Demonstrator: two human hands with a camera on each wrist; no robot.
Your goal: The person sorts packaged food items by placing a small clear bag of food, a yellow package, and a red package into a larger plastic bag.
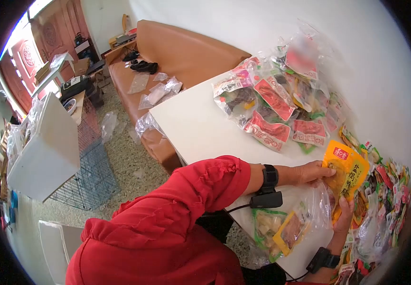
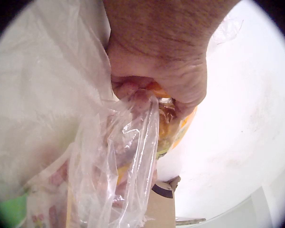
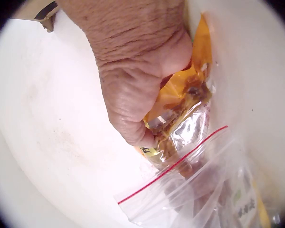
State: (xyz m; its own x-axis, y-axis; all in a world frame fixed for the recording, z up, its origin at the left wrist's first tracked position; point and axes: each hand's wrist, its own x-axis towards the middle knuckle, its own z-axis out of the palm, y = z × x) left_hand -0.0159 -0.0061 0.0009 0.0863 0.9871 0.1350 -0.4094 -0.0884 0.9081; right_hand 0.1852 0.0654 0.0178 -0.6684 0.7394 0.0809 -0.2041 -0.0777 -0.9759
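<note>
In the head view, a yellow printed packet is held up over the table's right side. My left hand grips its near edge, thumb on the front. My right hand pinches its lower end. A clear plastic bag hangs beside both hands. In the left wrist view, the left hand has curled fingers at the clear bag and the packet. The right wrist view has the right hand curled on the packet, above the bag's red zip line.
Clear bags with red-labelled packets are heaped on the white table against the wall. Many small colourful packets pile up at the right. A green-edged bag and another yellow packet lie near the table edge. Beyond stands a brown sofa.
</note>
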